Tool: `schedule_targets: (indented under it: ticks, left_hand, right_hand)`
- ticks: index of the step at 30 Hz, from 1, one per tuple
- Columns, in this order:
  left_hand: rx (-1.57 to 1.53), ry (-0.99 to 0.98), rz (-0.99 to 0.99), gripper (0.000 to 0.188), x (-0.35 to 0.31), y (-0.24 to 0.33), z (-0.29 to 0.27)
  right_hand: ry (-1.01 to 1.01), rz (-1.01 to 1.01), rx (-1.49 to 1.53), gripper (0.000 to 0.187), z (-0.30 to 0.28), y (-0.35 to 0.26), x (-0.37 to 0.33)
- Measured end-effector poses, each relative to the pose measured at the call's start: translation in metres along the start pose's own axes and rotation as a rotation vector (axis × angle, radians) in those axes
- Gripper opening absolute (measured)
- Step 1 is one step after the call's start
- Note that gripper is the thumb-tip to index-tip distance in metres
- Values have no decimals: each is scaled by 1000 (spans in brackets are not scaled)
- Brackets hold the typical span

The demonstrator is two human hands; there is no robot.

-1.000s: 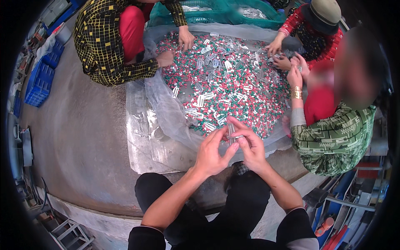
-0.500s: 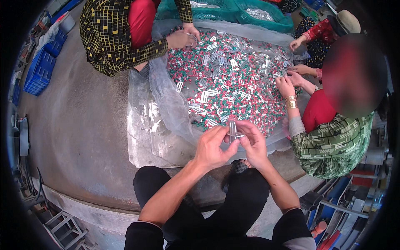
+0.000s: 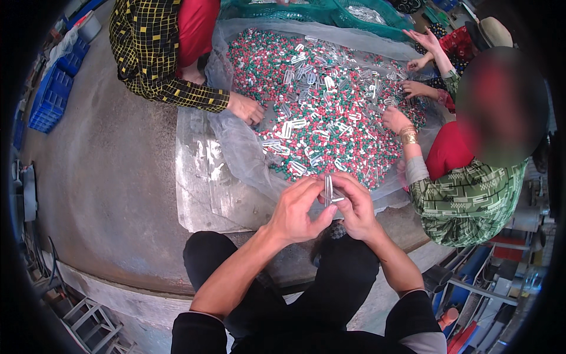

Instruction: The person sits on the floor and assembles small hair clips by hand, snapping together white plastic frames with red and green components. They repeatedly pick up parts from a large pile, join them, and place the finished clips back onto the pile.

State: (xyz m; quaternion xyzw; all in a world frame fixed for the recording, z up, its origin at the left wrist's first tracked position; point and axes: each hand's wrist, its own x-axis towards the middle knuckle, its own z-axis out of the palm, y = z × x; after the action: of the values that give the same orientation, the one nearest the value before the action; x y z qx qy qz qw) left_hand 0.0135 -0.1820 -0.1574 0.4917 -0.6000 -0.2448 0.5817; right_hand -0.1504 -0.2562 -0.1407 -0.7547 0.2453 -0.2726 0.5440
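- While the heap of red, green and white pellets (image 3: 253, 50) spreads out ahead, a shiny slotted piece (image 3: 328, 186) stands nearly upright between the person's hands at six o'clock, taking the heap's middle as the clock's centre.
- The left hand (image 3: 298, 211) is narrowed, its fingertips and thumb pinching the piece.
- The right hand (image 3: 357, 210) is curled in from the other side, thumb and fingers drawn close about a bright crosswise part; whether that is a second piece cannot be told.
- As for what is done, pale pieces (image 3: 365, 16) lie in a green basket (image 3: 382, 34) at one o'clock, apart from the pellets.
- Much looks left: many loose slotted pieces (image 3: 293, 127) lie mixed among the pellets, from seven o'clock round to two.
- Co-workers share the heap: one's hand (image 3: 246, 108) touches its edge at nine o'clock, another's braceleted hand (image 3: 396, 120) is over it at three.
- A thin mesh sheet (image 3: 231, 137) shows along the edge at eight o'clock, partly over a shiny flat sheet (image 3: 193, 197).
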Motion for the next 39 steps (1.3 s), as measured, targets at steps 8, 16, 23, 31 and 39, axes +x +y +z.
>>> schedule_targets:
  ticks: [8,16,23,31,39]
  left_hand:
    - [289,126,29,47,-7,-13,14]
    - [-475,93,-410,37,-10,0,-7]
    - [-280,84,-246,19,-15,0,-24]
    - [-349,134,-297,21,-16,1,-17]
    - [-458,52,-297,21,-20,-10,-17]
  right_hand:
    - [20,70,335,53,9,1,4]
    - [67,141,152,56,0,-1,-5]
    - [-24,-88,-214,59,3,-10,4]
    - [-54,-158,-304,63,5,-8,3]
    - [-89,-173,-320,64,6,-5,-2]
